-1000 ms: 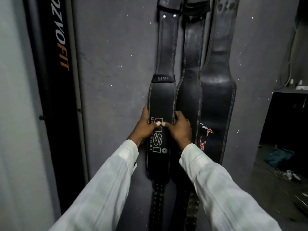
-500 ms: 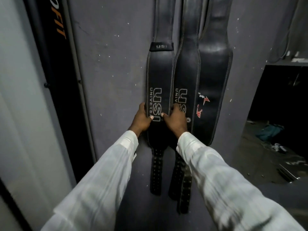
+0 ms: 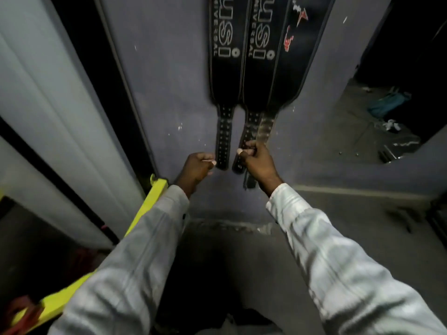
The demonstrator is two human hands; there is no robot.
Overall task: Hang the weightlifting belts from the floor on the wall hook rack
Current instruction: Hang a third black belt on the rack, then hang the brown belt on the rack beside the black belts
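The right hand (image 3: 257, 163) is clenched around the perforated tail strap of the middle black leather weightlifting belt (image 3: 260, 68), thumb pressed on the strap's edge. The left hand (image 3: 197, 166) is curled into a loose fist just beside the tail of the left black leather belt with white lettering (image 3: 223, 64); its fingertips seem to touch the strap edge, but motion blur leaves it unclear whether it actually grips. Both forearms are in pale sleeves.

Three belts hang side by side against the wall — the third, a black leather belt with red and white marks (image 3: 294, 59), lies partly behind the middle one, its worn tail blurred and half covered by the right hand. The tops of all three are cut off by the frame edge, so whatever holds them up is out of sight.

The purple-grey painted wall (image 3: 167, 81) is flecked with white specks and meets a dark concrete floor (image 3: 242, 262). At left stand a pale panel and a yellow metal frame (image 3: 147, 206). At right, a dim opening shows a teal bundle (image 3: 389, 105) on the floor, too dark to identify.
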